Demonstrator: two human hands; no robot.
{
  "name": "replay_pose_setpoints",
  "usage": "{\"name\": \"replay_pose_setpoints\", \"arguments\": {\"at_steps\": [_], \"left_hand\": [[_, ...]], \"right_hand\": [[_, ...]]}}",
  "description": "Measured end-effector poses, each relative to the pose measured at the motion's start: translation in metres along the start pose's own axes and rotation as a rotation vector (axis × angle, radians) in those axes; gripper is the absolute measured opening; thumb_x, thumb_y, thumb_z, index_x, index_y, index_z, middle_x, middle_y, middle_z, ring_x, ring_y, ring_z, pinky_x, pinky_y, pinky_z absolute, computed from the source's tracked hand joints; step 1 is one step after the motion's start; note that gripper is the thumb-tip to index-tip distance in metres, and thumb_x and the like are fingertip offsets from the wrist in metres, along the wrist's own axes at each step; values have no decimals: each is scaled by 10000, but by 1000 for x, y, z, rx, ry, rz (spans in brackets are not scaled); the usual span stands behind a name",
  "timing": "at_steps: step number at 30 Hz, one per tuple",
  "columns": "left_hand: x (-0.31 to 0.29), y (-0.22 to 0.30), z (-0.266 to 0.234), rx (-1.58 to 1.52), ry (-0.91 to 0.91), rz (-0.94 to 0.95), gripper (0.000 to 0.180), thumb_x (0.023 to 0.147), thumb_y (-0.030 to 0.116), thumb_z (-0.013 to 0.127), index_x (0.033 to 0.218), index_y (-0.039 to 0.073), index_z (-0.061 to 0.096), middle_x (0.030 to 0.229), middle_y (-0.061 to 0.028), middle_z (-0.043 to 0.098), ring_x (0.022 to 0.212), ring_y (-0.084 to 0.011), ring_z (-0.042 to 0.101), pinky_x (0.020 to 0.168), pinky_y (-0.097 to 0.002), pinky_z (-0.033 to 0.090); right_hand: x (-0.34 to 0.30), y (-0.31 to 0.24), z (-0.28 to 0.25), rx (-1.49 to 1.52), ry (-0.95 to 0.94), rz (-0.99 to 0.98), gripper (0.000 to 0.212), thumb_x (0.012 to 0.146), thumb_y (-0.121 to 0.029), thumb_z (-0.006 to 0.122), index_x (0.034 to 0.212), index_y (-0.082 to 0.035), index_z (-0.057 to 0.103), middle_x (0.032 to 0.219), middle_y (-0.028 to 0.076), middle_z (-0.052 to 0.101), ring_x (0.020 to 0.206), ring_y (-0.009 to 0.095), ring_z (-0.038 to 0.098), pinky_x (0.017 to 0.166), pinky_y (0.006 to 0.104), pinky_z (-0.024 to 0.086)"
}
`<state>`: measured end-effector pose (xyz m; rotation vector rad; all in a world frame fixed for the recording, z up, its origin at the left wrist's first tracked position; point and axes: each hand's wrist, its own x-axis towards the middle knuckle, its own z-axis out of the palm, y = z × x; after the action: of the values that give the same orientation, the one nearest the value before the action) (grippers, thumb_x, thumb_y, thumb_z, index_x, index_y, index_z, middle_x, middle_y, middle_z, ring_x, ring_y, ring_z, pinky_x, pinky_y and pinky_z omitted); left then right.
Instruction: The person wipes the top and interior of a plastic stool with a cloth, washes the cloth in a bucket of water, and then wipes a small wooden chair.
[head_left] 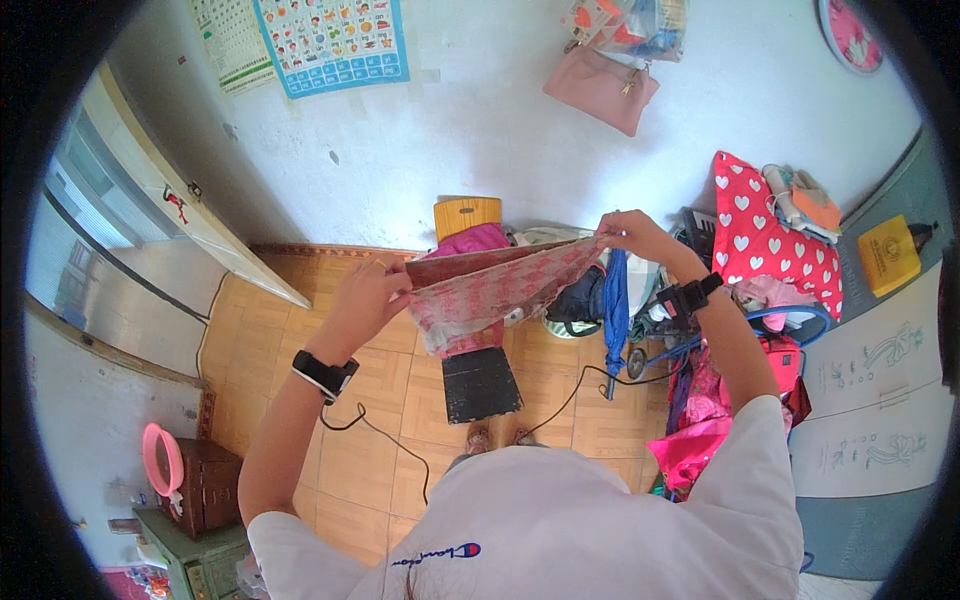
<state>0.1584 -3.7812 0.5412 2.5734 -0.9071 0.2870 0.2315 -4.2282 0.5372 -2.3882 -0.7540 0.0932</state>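
Note:
A pink and beige checked cloth (500, 300) is stretched across in front of me, folded over so that its darker inner side shows along the top. My left hand (372, 300) pinches its left corner. At the far right corner, my right hand (632, 236) grips the edge between thumb and fingers, a little higher than the left. The cloth hangs slack in the middle, partly hiding a small chair with a wooden backrest (468, 211) and a purple garment (474, 240) on it. Below the cloth a black flat panel (482, 386) shows near my feet.
Right of the chair are a folded blue umbrella (616, 310), bags and a wheeled frame. A red heart-patterned cushion (750, 235) and pink clothes (690, 450) lie farther right. Black cables (410, 452) run from both wrists. An open door (190, 190) stands left, a green cabinet (190, 555) lower left.

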Motion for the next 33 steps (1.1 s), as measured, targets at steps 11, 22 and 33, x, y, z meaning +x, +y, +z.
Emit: {"name": "replay_pose_setpoints", "arguments": {"at_steps": [11,22,33], "left_hand": [[-24,6,-18,15,93,-62,121,715,127,724,809,91,657,1104,-72,588,1069,-279,490,898,-394,370],[-25,27,4,-467,195,-147,137,720,22,715,827,27,630,788,-92,628,729,-219,602,648,-304,456],[-22,-6,26,-597,86,-349,176,796,36,659,948,-11,584,687,-17,552,647,-80,516,588,-224,418]], "right_hand": [[-13,-59,-47,14,-27,17,127,803,-108,656,870,-4,630,777,60,665,729,110,604,692,262,479],[-33,-47,-65,37,-38,54,168,794,-131,671,886,7,648,749,74,657,732,120,594,689,265,474],[-36,-14,-40,273,-118,182,227,779,-127,679,935,36,651,770,74,664,707,115,593,674,270,480]]}}
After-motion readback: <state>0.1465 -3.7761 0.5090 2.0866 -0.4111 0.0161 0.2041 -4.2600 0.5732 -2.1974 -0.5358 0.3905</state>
